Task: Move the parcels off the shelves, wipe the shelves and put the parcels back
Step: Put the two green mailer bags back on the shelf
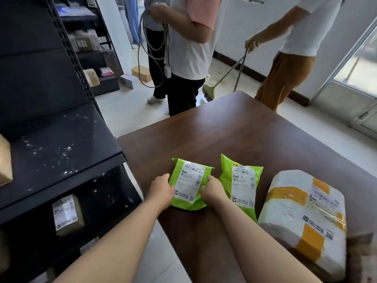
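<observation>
Our left hand (pixel 161 190) and right hand (pixel 212 192) clasp a green parcel (pixel 189 183) on the table (pixel 224 129) beside a second green parcel (pixel 242 184) and a taped white parcel (pixel 302 217), the speckled shelf (pixel 61 156) not yet wiped, boxes (pixel 67 213) left to clear.

You've got glossy green plastic mailers (pixel 188 183), a smooth brown wood-look table (pixel 234 127), and matt black, dusty metal shelves (pixel 61 152).

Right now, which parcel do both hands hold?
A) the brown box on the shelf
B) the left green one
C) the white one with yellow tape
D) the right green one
B: the left hand and right hand grip the edges of the left green parcel on the table; the other green parcel lies to its right.
</observation>
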`<state>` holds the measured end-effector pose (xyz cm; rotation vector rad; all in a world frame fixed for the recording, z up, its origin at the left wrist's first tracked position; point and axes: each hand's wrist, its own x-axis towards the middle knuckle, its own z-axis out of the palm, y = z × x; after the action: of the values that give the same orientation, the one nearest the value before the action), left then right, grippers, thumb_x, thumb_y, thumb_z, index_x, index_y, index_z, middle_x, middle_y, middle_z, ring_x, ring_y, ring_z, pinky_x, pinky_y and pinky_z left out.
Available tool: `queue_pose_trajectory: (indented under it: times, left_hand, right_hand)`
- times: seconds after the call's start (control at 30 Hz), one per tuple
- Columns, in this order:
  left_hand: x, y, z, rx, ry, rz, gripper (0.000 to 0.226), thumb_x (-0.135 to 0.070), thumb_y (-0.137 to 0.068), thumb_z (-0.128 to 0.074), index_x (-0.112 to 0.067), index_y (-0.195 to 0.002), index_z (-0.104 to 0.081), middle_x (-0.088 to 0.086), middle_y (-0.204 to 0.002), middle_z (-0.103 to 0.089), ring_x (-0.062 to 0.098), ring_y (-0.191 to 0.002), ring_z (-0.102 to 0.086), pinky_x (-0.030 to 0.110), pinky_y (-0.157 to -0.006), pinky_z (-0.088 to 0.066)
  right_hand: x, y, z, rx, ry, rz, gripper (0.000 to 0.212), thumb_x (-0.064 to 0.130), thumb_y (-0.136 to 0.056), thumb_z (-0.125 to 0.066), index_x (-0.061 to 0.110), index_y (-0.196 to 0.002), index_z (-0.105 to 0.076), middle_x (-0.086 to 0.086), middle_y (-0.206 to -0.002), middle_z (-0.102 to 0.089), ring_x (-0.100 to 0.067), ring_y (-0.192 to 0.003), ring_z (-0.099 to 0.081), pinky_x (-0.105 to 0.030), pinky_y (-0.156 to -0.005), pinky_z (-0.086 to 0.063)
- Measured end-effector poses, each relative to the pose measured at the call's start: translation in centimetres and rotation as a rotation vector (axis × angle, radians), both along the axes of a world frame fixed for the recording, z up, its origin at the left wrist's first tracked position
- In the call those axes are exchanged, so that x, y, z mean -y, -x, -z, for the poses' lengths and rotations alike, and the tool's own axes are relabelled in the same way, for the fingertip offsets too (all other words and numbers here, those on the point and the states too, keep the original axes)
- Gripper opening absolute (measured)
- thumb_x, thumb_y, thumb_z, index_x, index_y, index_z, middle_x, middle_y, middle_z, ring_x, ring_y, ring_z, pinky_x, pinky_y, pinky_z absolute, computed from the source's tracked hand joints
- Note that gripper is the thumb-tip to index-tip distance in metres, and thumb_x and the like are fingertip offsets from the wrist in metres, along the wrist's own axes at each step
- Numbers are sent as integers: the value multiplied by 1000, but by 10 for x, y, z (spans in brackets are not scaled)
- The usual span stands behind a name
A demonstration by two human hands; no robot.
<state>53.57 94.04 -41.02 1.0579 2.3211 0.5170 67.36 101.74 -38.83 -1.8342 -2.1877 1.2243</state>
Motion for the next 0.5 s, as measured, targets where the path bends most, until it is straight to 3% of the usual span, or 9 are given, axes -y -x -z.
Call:
queue_pose_trajectory:
  times: [0.17,0.27,0.37,0.5]
  left_hand:
    - [-2,2,24,42,-12,17,46,-27,-87,-60,-11,-128,-47,10,-128,-50,28,-114,-52,33,-91,-46]
    - [-1,4,28,-27,35,-15,78,-44,-76,-72,-12,-137,-35,10,-136,-40,30,-123,-44,38,-100,-42]
    - [-4,2,35,-103,89,-38,119,-59,-63,-76,-11,-148,-8,10,-146,-25,30,-134,-30,39,-108,-32]
    - [-8,-6,46,-146,144,-33,142,-66,-53,-79,-8,-148,11,14,-153,-8,31,-143,-13,41,-116,-17]
  right_hand:
    - [-3,11,21,-46,7,21,38,-3,-83,-41,6,-116,-58,-13,-121,-61,-29,-112,-57,-30,-87,-44]
    - [-1,16,21,-105,28,12,46,-3,-83,-43,7,-127,-55,-10,-122,-62,-26,-116,-56,-33,-96,-46]
    - [-3,18,22,-137,34,-1,57,-4,-84,-42,8,-139,-46,-9,-131,-58,-23,-123,-53,-33,-103,-42]
    - [-5,11,19,-171,-141,11,51,-4,-83,-43,11,-129,-58,-8,-124,-63,-23,-116,-56,-27,-97,-42]
